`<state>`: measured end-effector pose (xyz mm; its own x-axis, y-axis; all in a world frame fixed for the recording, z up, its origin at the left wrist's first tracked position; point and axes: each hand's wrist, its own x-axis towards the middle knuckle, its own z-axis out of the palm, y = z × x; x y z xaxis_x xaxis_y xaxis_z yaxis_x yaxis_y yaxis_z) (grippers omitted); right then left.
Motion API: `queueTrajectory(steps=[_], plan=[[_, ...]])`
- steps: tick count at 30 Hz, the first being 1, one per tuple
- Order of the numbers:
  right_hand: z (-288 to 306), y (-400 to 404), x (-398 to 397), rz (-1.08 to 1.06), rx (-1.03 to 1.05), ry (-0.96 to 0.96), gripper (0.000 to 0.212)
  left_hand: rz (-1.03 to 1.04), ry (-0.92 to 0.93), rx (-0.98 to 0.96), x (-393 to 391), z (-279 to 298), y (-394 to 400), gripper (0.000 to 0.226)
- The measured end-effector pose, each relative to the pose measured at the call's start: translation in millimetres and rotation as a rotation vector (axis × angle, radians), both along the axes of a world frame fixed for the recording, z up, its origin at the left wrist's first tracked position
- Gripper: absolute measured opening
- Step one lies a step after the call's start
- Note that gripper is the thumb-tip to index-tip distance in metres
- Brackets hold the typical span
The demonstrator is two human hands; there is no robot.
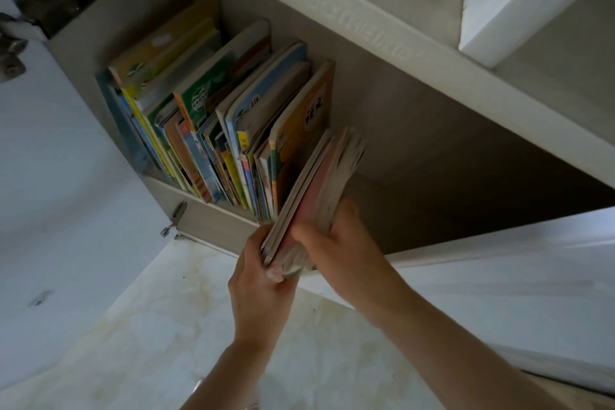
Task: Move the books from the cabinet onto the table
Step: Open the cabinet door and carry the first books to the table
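Observation:
A row of several colourful books (213,116) stands upright in the left part of an open cabinet compartment (416,156). At the right end of the row, a small bundle of thin pale and pink books (319,186) sticks out past the cabinet's front edge. My left hand (263,283) grips the bundle's near end from the left and below. My right hand (339,243) grips it from the right, thumb across the covers. The table is not in view.
The cabinet's white door (50,176) is swung open at the left, its hinges (173,220) near the shelf corner. A second white door (499,293) lies at the right. Pale marbled floor (149,326) shows below. The compartment's right part holds nothing.

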<state>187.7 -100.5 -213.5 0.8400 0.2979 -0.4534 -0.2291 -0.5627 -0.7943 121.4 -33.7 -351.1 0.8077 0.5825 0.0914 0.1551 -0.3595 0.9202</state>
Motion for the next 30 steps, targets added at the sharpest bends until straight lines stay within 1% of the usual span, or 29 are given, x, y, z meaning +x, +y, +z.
queueTrajectory(steps=[2,5,6,7,9,11,14,15,17,18,20,21,22,24,25,26,27,28,30], plan=[[-2.9,4.7,-10.6,0.04,-0.008,-0.005,0.065,-0.007,-0.015,-0.062,-14.5,-0.2,10.2,0.069],[-4.0,8.8,-16.2,0.032,0.021,0.015,0.069,-0.029,-0.02,-0.09,-19.0,0.3,15.2,0.07],[-1.7,7.1,-13.6,0.007,0.052,0.038,0.067,-0.037,-0.013,-0.073,-16.6,-0.1,14.9,0.069],[0.7,3.7,-9.1,-0.022,0.074,0.077,0.059,-0.039,-0.001,-0.059,-14.1,-0.2,15.3,0.066],[2.8,-9.6,4.4,-0.048,0.07,0.152,0.034,-0.052,0.016,-0.044,-12.1,-1.0,19.4,0.06],[-6.4,-25.8,24.1,-0.082,-0.078,0.115,0.013,-0.085,-0.009,-0.044,-14.6,-5.8,25.6,0.061],[-25.3,-28.9,52.5,-0.107,-0.226,0.071,0.041,-0.132,-0.06,-0.049,-20.8,-10.8,33.7,0.061],[-31.1,-25.4,60.0,-0.061,-0.286,0.055,0.041,-0.143,-0.085,-0.039,-22.2,-11.6,36.4,0.059],[-46.0,-21.3,72.9,0.114,-0.449,0.028,0.021,-0.167,-0.124,-0.039,-23.5,-12.1,41.6,0.053],[-51.3,-17.9,77.8,0.179,-0.531,0.024,0.017,-0.179,-0.135,-0.053,-24.4,-12.2,44.1,0.051],[-55.4,-11.9,79.8,0.301,-0.62,0.016,0.017,-0.178,-0.144,-0.101,-28.0,-13.7,49.4,0.052],[-58.9,-12.9,79.8,0.34,-0.614,0.012,0.021,-0.166,-0.145,-0.128,-29.3,-16.3,53.3,0.053],[-60.7,-14.2,80.0,0.37,-0.591,0.028,0.034,-0.153,-0.145,-0.146,-30.0,-19.2,57.5,0.051],[-62.1,-15.9,78.6,0.351,-0.474,0.071,0.059,-0.141,-0.117,-0.171,-31.5,-27.9,67.2,0.048],[-64.3,-16.8,79.1,0.344,-0.431,0.086,0.067,-0.142,-0.091,-0.188,-31.7,-32.9,71.8,0.049],[-69.0,-19.4,80.4,0.336,-0.424,0.072,0.071,-0.147,-0.063,-0.203,-31.8,-37.3,75.6,0.05],[-73.3,-21.4,81.8,0.33,-0.439,0.016,0.073,-0.154,-0.036,-0.224,-31.6,-40.2,78.7,0.052],[-76.6,-22.0,81.7,0.32,-0.462,-0.041,0.073,-0.163,-0.011,-0.242,-30.8,-41.1,81.6,0.055],[-81.1,-21.9,80.1,0.292,-0.447,-0.105,0.074,-0.178,0.02,-0.238,-25.6,-42.5,88.7,0.059]])
